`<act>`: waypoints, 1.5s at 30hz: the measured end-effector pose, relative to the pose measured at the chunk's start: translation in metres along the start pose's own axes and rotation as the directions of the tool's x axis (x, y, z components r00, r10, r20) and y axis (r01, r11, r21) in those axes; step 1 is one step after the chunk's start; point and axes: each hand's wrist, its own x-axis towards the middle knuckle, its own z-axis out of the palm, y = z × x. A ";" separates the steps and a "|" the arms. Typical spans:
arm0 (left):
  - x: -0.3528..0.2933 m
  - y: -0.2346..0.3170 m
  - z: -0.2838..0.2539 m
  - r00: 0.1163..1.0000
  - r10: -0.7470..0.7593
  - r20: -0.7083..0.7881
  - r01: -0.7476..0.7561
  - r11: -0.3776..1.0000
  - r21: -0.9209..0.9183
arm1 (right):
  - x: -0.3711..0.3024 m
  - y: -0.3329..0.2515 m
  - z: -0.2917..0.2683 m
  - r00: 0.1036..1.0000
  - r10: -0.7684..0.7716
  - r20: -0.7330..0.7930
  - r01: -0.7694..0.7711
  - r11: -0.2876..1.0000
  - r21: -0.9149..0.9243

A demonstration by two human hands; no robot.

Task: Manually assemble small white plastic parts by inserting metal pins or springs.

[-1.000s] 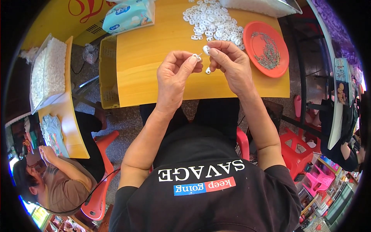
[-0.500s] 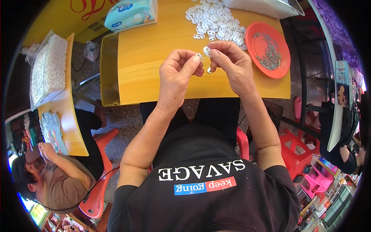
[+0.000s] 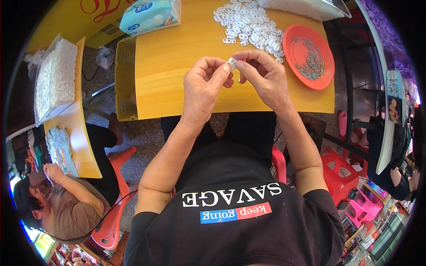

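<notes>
Above the table, my left hand [image 3: 205, 84] and my right hand [image 3: 266, 77] meet with their fingertips nearly touching. Between thumb and forefinger my right hand pinches a small white plastic piece with holes [image 3: 232, 62]. My left hand is closed in a pinch against that piece's left side; what it grips is too small and covered to name. A small pale tip [image 3: 240, 80] shows under the right hand's curled fingers. Beyond the hands lies a loose pile of similar white plastic pieces [image 3: 244, 24]. To the right, a red plate [image 3: 296, 56] holds many small grey metal pins [image 3: 313, 64].
A blue tissue pack [image 3: 151, 17] lies at the table's far left, and a white-filled tray [image 3: 306, 9] at the far right. A yellow crate [image 3: 126, 80] stands by the left edge. Further left, another person [image 3: 75, 204] sits at a side table [image 3: 86, 155].
My right hand has moved slightly left and down, bringing the white plastic piece against my left fingertips. The small gap between the two hands has closed.
</notes>
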 end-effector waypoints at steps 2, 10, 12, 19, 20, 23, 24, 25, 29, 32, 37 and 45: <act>0.000 0.000 0.000 1.000 0.011 0.001 -0.011 1.000 -0.021 | 0.000 -0.001 0.001 1.000 0.001 -0.018 -0.001 1.000 -0.009; -0.004 -0.002 0.002 1.000 0.003 0.008 -0.002 0.996 -0.085 | -0.004 0.003 0.007 0.998 -0.046 -0.037 0.047 0.998 0.034; -0.003 -0.001 0.003 1.000 0.001 0.000 -0.001 0.996 -0.092 | -0.005 0.004 0.008 0.998 -0.041 -0.045 0.044 0.996 0.071; -0.003 0.000 -0.003 0.996 0.054 0.073 -0.051 0.998 -0.046 | -0.002 0.007 -0.001 0.991 0.122 0.052 -0.133 0.924 0.358; -0.005 -0.001 -0.004 0.996 0.056 0.073 -0.053 0.998 -0.043 | -0.002 0.006 -0.001 0.981 0.162 0.109 -0.195 0.869 0.455; -0.007 -0.009 -0.009 0.977 0.168 0.135 -0.153 0.982 -0.114 | -0.001 -0.001 0.005 0.968 0.201 0.152 -0.252 0.797 0.550; -0.006 -0.014 -0.013 0.951 0.256 0.173 -0.252 0.967 -0.048 | -0.002 -0.002 0.007 0.966 0.194 0.168 -0.256 0.793 0.553; -0.005 -0.017 -0.017 0.916 0.338 0.214 -0.350 0.937 0.018 | -0.003 -0.003 0.008 0.960 0.213 0.183 -0.280 0.771 0.572; -0.013 -0.005 -0.006 0.936 0.186 0.299 -0.157 0.981 -0.117 | -0.010 -0.006 0.007 0.939 0.236 0.251 -0.343 0.715 0.609; -0.016 -0.006 -0.004 0.939 0.176 0.296 -0.145 0.982 -0.123 | -0.013 -0.011 0.014 0.934 0.272 0.233 -0.358 0.725 0.588; -0.021 -0.008 -0.014 0.955 0.143 0.259 -0.107 0.983 -0.148 | -0.014 -0.008 0.024 0.932 0.253 0.258 -0.360 0.709 0.606; -0.018 -0.009 -0.017 0.966 0.168 0.199 -0.121 0.966 -0.229 | -0.011 0.000 0.033 0.941 0.221 0.256 -0.337 0.675 0.656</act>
